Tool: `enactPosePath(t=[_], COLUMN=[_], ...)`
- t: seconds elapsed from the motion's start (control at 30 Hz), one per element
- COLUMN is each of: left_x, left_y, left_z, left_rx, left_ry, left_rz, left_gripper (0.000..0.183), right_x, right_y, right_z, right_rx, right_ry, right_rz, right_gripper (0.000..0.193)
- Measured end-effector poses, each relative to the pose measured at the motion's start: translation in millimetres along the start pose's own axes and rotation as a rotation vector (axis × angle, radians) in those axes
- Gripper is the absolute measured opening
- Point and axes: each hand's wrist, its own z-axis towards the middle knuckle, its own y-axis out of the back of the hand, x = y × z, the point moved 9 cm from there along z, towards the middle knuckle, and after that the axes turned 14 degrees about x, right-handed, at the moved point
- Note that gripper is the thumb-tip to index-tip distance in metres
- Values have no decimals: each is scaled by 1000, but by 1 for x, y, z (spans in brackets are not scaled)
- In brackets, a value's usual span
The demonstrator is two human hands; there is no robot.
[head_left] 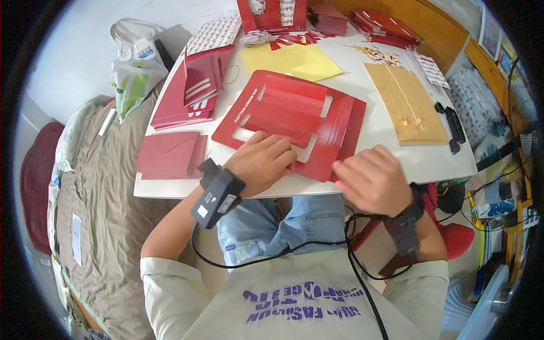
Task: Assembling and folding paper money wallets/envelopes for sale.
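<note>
White table (362, 63) stands by bed (105, 192), left hand (259, 164) and right hand (374, 180) at red card (354, 127), grip unclear.

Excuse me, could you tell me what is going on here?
A person at a white table is handling a red card panel with cut-outs. Their left hand rests over its near edge; their right hand, blurred, is at its near right corner, grip unclear. A yellow sheet lies beyond it, tan card to the right.
</note>
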Motion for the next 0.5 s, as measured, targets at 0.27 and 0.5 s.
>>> enactPosePath(t=[0.27,0.5], left_x=[-4,9], left_y=[-5,-9], left_z=[9,5], left_rx=[-161,11], left_ry=[123,132], left_rz=[-33,-291], left_gripper=[24,26], right_x=[11,0], right_y=[-38,-50], right_z=[15,17], right_rx=[-33,61], right_ry=[-15,-48], right_rz=[-96,121], right_gripper=[35,41])
